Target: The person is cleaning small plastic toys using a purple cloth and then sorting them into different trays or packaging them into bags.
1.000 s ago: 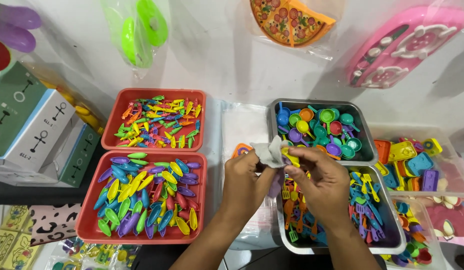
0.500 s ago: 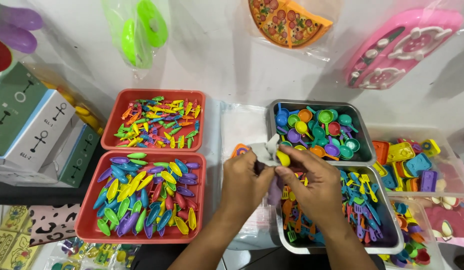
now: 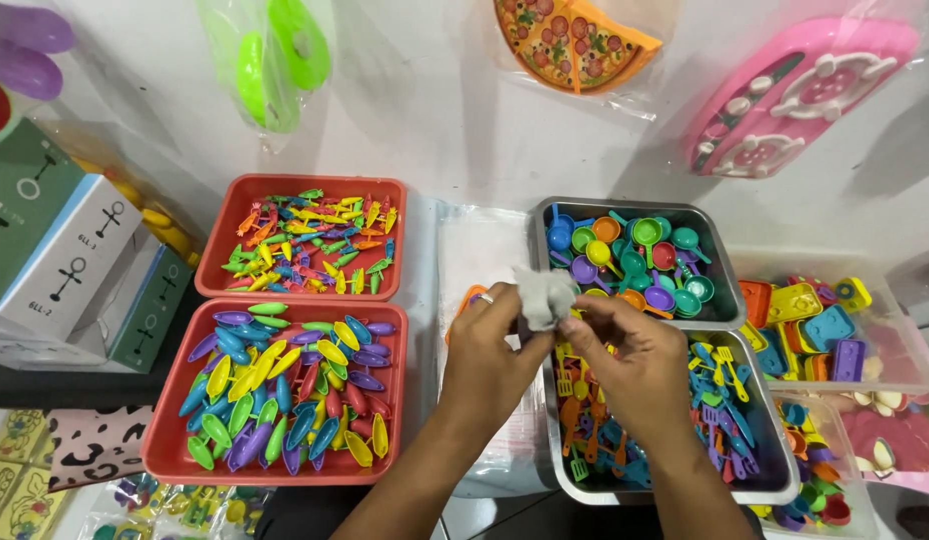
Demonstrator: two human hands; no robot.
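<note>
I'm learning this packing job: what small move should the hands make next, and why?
Probably reach the right hand into the near metal tray for a utensil: both hands pinch the small bag just above it, and the left hand can hold the bag alone.

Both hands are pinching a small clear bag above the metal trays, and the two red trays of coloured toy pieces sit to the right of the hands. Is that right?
Not quite. The head view shows the two red trays, one behind the other, to the left of the hands, not the right. The rest holds: the left hand and right hand pinch the small clear bag above the metal trays.
</note>
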